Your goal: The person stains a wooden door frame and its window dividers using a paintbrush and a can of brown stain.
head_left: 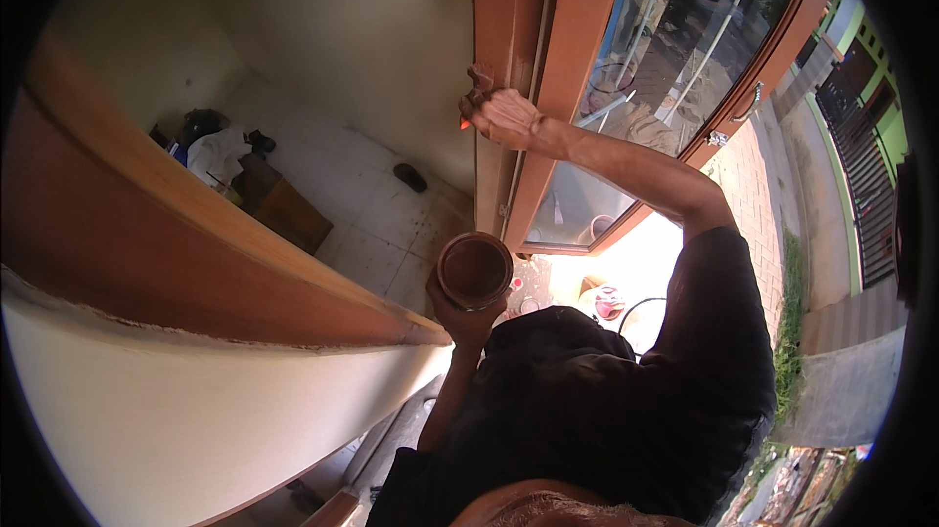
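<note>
My left hand (460, 319) is wrapped around a round open can (474, 271), held upright in front of my chest. Its inside and rim are coated reddish brown, and how much it contains is hard to make out. My right arm reaches up to the reddish-brown wooden door frame (507, 9). There my right hand (504, 118) is closed on a small brush-like tool, mostly hidden by the fingers. An orange end (465, 123) of it peeks out beside them. The fingers are at the frame's surface, where a darker brown patch shows.
Right of the frame stands an open glazed door (577, 48) with a metal handle (751, 102). A thick brown wooden edge (196, 234) runs along my left. On the tiled floor (367, 253) lie a dark slipper (410, 177), a brown box (284, 209) and a white bag (215, 153).
</note>
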### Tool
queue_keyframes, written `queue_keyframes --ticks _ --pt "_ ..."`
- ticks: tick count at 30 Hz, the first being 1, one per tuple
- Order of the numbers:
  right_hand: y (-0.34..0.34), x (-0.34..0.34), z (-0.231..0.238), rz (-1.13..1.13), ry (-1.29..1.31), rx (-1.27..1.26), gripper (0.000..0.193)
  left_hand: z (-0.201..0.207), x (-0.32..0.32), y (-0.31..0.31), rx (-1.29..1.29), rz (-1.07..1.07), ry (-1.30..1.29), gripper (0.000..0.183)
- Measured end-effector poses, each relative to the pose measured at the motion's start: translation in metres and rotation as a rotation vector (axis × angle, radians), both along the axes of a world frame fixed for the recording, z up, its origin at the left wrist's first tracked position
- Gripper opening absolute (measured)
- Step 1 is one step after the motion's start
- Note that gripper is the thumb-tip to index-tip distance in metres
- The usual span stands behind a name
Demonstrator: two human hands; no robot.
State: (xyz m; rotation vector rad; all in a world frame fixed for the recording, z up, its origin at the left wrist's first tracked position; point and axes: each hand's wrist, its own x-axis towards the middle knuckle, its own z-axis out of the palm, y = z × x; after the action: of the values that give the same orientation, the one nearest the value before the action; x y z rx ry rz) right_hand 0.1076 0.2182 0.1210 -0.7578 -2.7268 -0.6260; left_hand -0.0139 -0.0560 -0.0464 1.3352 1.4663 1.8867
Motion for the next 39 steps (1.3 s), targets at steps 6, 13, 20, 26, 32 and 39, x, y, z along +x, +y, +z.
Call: queue_keyframes --ticks 6,13,20,26,32,39 --pt "-0.018 -0.001 -0.011 0.005 0.16 -0.147 0.016 0.002 -0.005 -0.004 -0.001 0.004 0.011 0.11" --pt "-0.023 0.029 0.196 -0.028 0.412 0.373 0.032 -0.003 -0.003 0.0 -0.001 -0.025 0.011 0.11" --pt "-0.024 0.02 0.102 -0.028 0.234 0.3 0.035 -0.006 -0.009 -0.004 -0.022 -0.005 0.027 0.111" --pt "-0.082 0.046 0.027 -0.134 0.409 -0.207 0.024 -0.006 -0.004 0.001 -0.017 -0.015 0.05 0.111" --pt "-0.133 0.088 0.035 -0.272 1.206 -0.638 0.018 0.006 0.002 0.019 -0.053 0.012 0.001 0.108" --pt "-0.179 0.169 0.011 -0.161 1.613 -0.778 0.025 0.03 0.022 0.076 0.043 0.064 -0.045 0.112"
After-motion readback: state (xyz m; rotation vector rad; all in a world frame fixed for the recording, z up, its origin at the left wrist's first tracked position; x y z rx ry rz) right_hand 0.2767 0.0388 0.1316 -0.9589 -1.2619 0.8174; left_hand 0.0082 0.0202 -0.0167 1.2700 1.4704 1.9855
